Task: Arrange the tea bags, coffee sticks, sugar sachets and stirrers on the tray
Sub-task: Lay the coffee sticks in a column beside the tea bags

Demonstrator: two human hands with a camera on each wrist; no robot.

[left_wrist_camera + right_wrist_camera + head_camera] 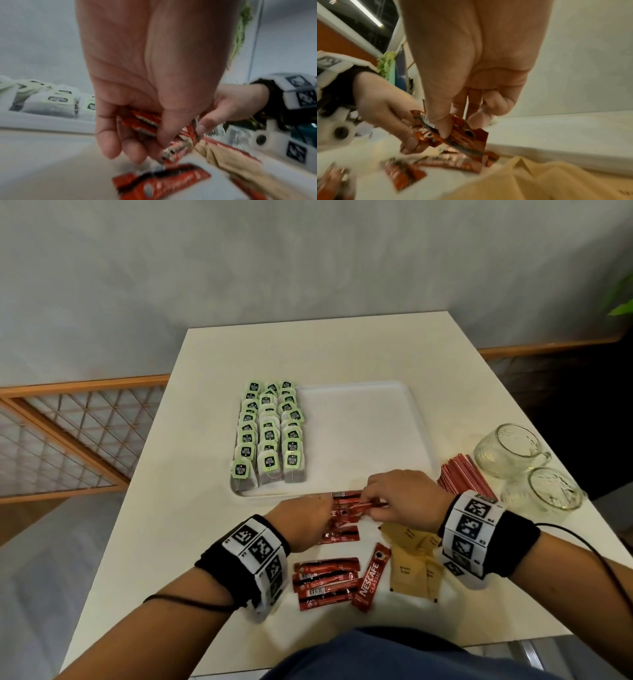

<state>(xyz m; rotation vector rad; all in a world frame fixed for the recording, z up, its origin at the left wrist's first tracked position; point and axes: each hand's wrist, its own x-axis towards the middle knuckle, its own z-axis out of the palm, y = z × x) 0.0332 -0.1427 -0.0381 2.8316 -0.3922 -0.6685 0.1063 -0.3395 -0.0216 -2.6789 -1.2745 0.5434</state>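
Note:
A white tray (pixel 359 419) lies mid-table with three rows of green-tagged tea bags (pixel 269 436) along its left side. Just in front of the tray, my left hand (pixel 308 520) grips a small bundle of red coffee sticks (pixel 144 121). My right hand (pixel 387 498) pinches one red coffee stick (pixel 464 136) between thumb and fingers, right against that bundle. More red coffee sticks (pixel 325 580) lie loose near the table's front edge. Brown sugar sachets (pixel 411 566) lie under my right wrist. Red stirrers (pixel 459 477) are piled right of the tray.
Two clear glass mugs (pixel 510 453) lie at the table's right edge, beyond the stirrers. The right part of the tray is bare. A wooden lattice railing (pixel 68 433) runs to the left of the table.

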